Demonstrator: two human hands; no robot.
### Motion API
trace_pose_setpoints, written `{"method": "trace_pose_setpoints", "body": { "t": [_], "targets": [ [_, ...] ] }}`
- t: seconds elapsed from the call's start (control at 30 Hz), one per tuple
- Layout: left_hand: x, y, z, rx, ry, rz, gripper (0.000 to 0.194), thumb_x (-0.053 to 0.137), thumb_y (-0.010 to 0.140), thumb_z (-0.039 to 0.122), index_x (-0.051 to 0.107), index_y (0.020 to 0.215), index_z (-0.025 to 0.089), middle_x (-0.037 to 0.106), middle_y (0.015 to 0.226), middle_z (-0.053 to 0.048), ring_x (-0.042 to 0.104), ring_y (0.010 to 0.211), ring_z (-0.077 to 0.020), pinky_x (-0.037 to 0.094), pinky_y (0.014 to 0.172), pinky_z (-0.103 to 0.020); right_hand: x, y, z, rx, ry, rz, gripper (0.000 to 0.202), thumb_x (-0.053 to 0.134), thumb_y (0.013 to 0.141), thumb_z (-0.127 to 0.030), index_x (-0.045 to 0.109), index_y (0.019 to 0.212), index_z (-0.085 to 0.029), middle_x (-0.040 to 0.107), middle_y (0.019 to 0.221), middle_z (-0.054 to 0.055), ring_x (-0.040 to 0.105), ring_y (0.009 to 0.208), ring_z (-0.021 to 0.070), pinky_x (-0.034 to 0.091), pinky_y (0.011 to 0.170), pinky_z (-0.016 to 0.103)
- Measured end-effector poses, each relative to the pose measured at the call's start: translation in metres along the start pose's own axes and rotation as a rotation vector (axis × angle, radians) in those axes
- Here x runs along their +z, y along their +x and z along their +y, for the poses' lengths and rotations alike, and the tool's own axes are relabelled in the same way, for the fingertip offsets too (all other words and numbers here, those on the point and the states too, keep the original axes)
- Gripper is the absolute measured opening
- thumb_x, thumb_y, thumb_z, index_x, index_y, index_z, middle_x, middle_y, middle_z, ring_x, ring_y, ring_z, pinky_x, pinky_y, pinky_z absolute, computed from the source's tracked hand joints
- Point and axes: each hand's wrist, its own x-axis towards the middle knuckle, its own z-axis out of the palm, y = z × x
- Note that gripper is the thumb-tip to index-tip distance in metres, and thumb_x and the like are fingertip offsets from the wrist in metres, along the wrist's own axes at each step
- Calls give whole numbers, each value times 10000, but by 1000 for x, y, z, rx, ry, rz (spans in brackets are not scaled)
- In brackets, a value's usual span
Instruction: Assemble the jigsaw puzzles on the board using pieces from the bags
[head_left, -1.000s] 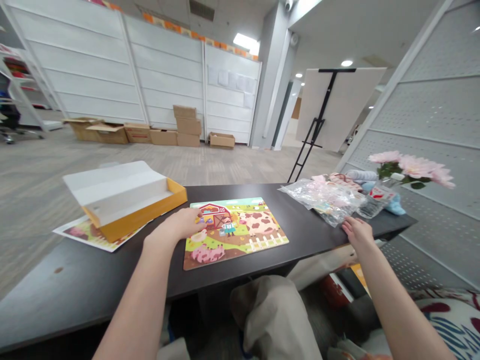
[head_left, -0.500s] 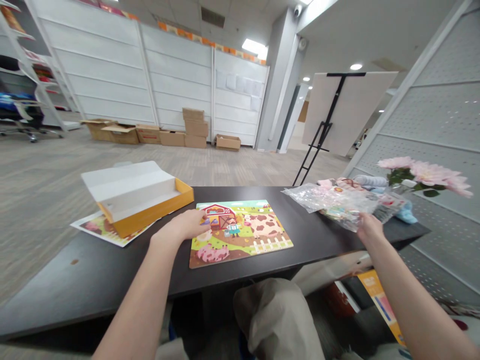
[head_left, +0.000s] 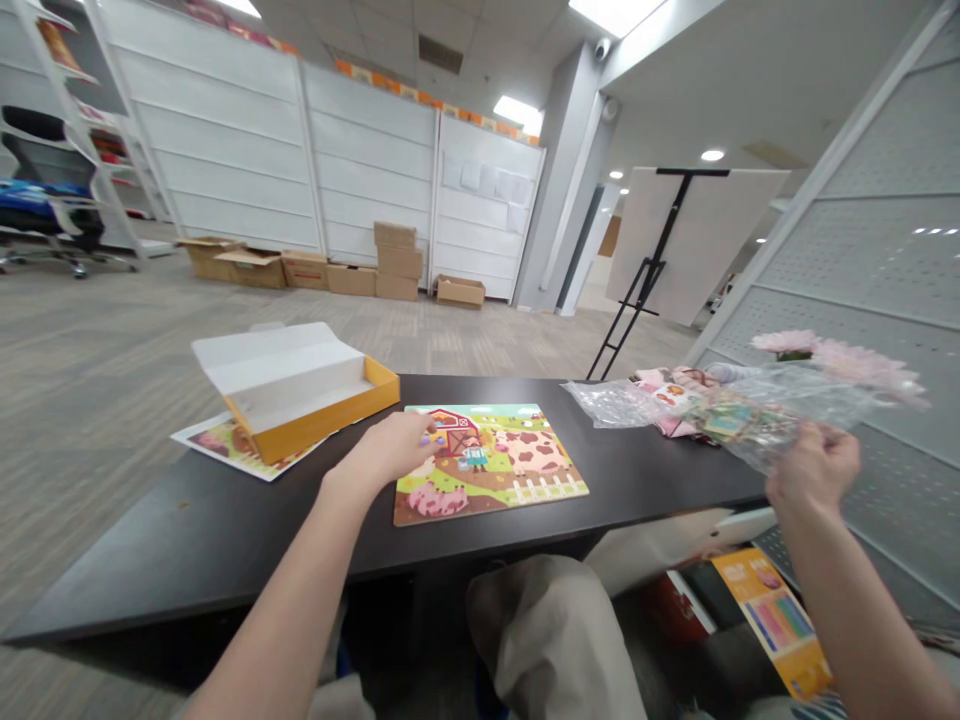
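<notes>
A farm picture puzzle (head_left: pixel 495 465) with a red barn, a spotted cow and a pink pig lies flat on the dark table. Over its upper left part rests my left hand (head_left: pixel 401 445), fingers stretched out onto the picture and gripping nothing that I can see. At the right, my right hand (head_left: pixel 814 465) is closed on the edge of a clear plastic bag (head_left: pixel 750 415), lifted at that end. Colourful pieces or printed contents show through the plastic, too blurred to make out.
An open yellow box (head_left: pixel 322 425) with a white lid stands at the left on a printed sheet (head_left: pixel 214 440). Pink fabric (head_left: pixel 675 425) lies under the bag, near pink flowers (head_left: pixel 855 365). A black easel (head_left: pixel 637 280) stands beyond the table (head_left: pixel 210 550).
My right hand has moved right and pulled its end of the plastic bag up, in front of the flowers. My left hand stays on the puzzle. The view has shifted slightly.
</notes>
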Motion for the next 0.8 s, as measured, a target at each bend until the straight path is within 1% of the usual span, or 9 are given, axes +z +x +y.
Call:
{"method": "trace_pose_setpoints", "body": {
  "t": [0.1, 0.2, 0.27, 0.33, 0.4, 0.5, 0.57, 0.67, 0.8],
  "targets": [
    [-6, -9, 25, 176, -277, 132, 327, 536, 907, 405, 724, 1098, 218, 733, 1150, -99, 668, 1063, -266, 505, 925, -347, 0, -13, -37, 7, 261, 45, 137, 543, 772, -248, 428, 846, -252, 499, 785, -37, 664, 831, 183, 521, 941, 464],
    [-5, -15, 53, 315, -621, 111, 254, 571, 899, 395, 741, 958, 215, 765, 1006, -66, 694, 914, -220, 519, 867, -320, 13, -46, -81, 25, 511, -66, 138, 571, 748, -200, 458, 823, -229, 536, 770, -37, 659, 789, 142, 541, 903, 385],
    [1, -16, 68, 358, -858, 71, 252, 623, 884, 424, 740, 956, 214, 765, 1006, -72, 698, 919, -220, 523, 872, -325, 28, -78, -108, 88, 641, -188, 174, 625, 714, -202, 482, 814, -208, 564, 775, -29, 650, 774, 140, 556, 841, 351],
    [8, -15, 78, 286, -1129, -16, 327, 693, 851, 447, 715, 1073, 207, 746, 1119, -108, 692, 1028, -241, 522, 921, -348, 49, -116, -129, 178, 740, -303, 227, 660, 706, -241, 493, 855, -208, 601, 832, -20, 641, 775, 136, 560, 770, 314],
    [13, -12, 84, 116, -1446, -89, 444, 739, 826, 479, 662, 1161, 199, 715, 1197, -148, 682, 1094, -253, 525, 946, -373, 73, -156, -142, 249, 751, -448, 261, 681, 721, -306, 476, 860, -225, 606, 845, -31, 631, 760, 127, 551, 731, 281],
    [13, -6, 86, -71, -1898, -96, 473, 775, 798, 507, 626, 1114, 189, 694, 1200, -166, 694, 1080, -242, 541, 944, -365, 108, -210, -150, 216, 731, -547, 242, 599, 819, -429, 451, 880, -248, 609, 871, -28, 647, 821, 142, 553, 775, 289],
    [9, -1, 84, -122, -2104, 33, 459, 773, 803, 501, 615, 1110, 199, 703, 1144, -129, 714, 1011, -212, 559, 919, -337, 127, -242, -153, 231, 728, -609, 243, 559, 847, -457, 445, 909, -251, 626, 903, -8, 661, 871, 160, 555, 812, 305],
    [3, 10, 73, -186, -2254, 285, 397, 749, 836, 460, 641, 1112, 195, 726, 1055, -78, 727, 864, -167, 597, 831, -307, 142, -282, -159, 271, 721, -740, 235, 529, 874, -468, 451, 930, -253, 651, 937, 14, 674, 903, 179, 561, 824, 320],
    [2, 22, 54, -274, -2285, 493, 318, 737, 834, 172, 656, 1142, 171, 765, 1014, -57, 736, 820, -148, 607, 753, -258, 138, -305, -167, 119, 628, -1038, 302, 418, 953, -529, 512, 1036, -254, 690, 1065, 72, 678, 980, 212, 563, 802, 342]
  ]
}}
